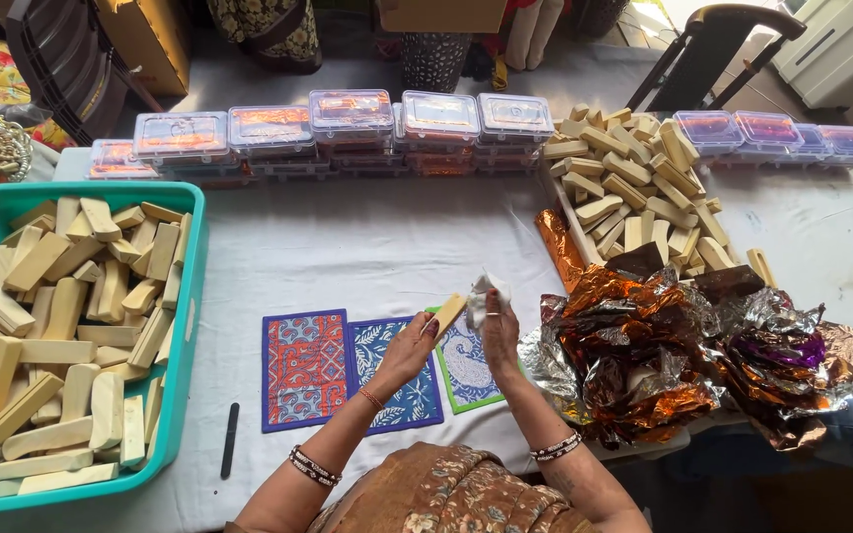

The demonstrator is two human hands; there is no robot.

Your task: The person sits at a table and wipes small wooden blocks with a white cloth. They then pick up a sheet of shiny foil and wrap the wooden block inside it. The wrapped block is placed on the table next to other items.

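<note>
My left hand [405,351] holds a pale yellow bar [448,313] by one end, raised over the patterned mats. Just to its right, my right hand [499,331] grips a crumpled white cloth [486,293] that touches the bar's upper end. Under both hands lie a red patterned mat [303,368], a blue leaf-patterned mat [385,367] and a green-edged mat [468,372] on the white table cover. Both wrists wear beaded bracelets.
A teal tub [186,326] of pale bars stands at the left. A black stick [230,440] lies beside it. Clear lidded boxes [349,123] are stacked along the far edge. A heap of bars [634,183] and crumpled copper and purple foil [663,355] fill the right.
</note>
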